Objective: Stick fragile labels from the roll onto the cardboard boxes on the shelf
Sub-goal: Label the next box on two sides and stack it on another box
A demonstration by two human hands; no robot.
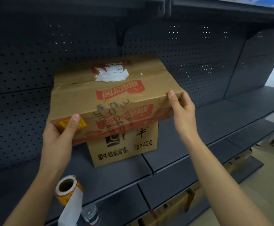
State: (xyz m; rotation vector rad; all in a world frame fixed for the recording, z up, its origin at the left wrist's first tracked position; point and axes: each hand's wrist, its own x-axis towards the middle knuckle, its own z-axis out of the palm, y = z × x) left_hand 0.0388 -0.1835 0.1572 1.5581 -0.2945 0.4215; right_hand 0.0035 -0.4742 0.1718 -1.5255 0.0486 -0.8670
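head view: the upper box (116,95) rests on the lower box (124,150) near the centre of the shelf (198,152), overhanging it toward 9 o'clock. your left grip (59,136) is clamped on the upper box's front corner at 8 o'clock, with the thumb (74,121) pressing on the yellow fragile label (82,124). your right grip (181,110) is clamped on the corner at 3 o'clock, thumb on the top edge. the label roll (67,188) lies on the shelf at 7 o'clock, its liner tail hanging over the front edge.

the label appears placed, so the step is probably pressing it down. rub from the label's centre out to its edges. brace with the right grip so the overhanging box cannot slide or tip.
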